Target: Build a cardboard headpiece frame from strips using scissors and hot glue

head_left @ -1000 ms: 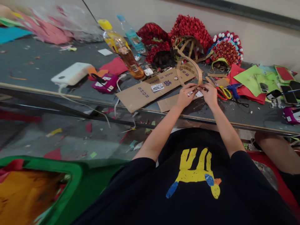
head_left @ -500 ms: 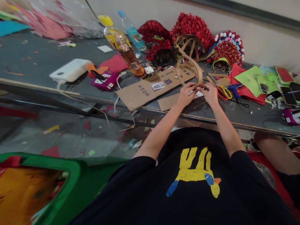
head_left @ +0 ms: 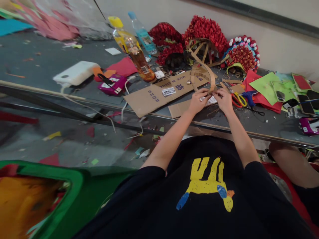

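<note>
Both hands pinch the near end of a cardboard strip (head_left: 211, 79) that is bent into a loop and stands above the table. My left hand (head_left: 199, 101) has its fingers closed on the loop's near side. Close beside it, my right hand (head_left: 223, 99) grips the same strip between thumb and fingers; the exact overlap is hidden by the fingertips. Under the loop lies a flat piece of printed cardboard (head_left: 154, 96). A smaller cardboard piece (head_left: 178, 109) rests by my left wrist. Scissors with red and yellow handles (head_left: 238, 99) and a blue glue gun (head_left: 249, 97) lie right of my right hand.
Red ruffled headpieces (head_left: 204, 30) stand against the wall. Two bottles, one with a yellow cap (head_left: 139, 61) and one with a blue cap (head_left: 146, 38), stand at the left. A white power bank-like box (head_left: 76, 73) trails a cable. A green bin (head_left: 82, 186) is at lower left; a person's leg (head_left: 291, 162) is at right.
The view has shifted very slightly. My hands stay in nearly the same place on the cardboard loop, which has turned a little.
</note>
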A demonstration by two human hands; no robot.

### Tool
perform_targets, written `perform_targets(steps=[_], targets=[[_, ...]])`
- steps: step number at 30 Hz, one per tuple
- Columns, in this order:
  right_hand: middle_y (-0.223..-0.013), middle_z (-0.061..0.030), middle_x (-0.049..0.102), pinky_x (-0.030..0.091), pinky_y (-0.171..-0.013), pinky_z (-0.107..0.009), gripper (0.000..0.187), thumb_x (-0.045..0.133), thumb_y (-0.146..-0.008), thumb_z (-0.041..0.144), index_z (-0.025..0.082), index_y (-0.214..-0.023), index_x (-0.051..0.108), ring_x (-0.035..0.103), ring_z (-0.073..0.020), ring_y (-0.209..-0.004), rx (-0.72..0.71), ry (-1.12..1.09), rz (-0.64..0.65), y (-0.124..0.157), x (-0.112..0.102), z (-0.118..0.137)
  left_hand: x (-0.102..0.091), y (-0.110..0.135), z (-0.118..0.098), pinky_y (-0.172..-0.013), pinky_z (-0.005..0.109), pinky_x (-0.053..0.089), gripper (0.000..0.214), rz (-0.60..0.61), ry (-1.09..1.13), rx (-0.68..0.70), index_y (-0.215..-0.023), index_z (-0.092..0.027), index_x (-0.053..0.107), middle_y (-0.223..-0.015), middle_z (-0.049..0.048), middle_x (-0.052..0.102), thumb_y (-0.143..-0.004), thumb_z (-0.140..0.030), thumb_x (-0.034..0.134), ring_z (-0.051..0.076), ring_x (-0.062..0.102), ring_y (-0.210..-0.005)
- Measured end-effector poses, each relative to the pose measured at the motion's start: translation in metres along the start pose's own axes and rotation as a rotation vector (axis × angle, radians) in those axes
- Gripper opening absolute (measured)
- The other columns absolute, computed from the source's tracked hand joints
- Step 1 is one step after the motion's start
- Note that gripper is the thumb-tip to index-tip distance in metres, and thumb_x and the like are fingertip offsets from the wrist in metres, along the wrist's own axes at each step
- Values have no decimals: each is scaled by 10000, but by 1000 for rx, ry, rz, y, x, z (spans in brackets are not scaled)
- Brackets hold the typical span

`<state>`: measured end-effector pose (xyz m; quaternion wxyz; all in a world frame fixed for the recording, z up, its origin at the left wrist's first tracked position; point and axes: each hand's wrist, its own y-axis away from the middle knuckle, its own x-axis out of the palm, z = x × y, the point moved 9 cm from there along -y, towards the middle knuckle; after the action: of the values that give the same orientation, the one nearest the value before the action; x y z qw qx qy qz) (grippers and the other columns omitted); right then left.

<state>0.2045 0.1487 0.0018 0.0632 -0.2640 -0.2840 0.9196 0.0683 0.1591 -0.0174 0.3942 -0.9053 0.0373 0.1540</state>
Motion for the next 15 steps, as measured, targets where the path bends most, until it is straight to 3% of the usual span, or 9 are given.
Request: perform_targets(steps=[8,15], targets=[[-817,-32,665,492,-722,-322,321,588,-829,474,190,-854,734,591,-149,-720,54,17,23,2,0,-3,0,0,-2,-892,351,517,401,-9,-20,28,-913,-163,733,-1023,117,705,-879,-507,530,204,664,-964],[-783,-44,640,470,-758,-347,222,585,-845,359,181,-744,670,581,-168,-704,-14,199,-5,3,-8,12,3,1,-7,-886,342,519,400,0,-59,66,-949,-165,730,-1015,112,708,-894,-495,510,200,664,-965]])
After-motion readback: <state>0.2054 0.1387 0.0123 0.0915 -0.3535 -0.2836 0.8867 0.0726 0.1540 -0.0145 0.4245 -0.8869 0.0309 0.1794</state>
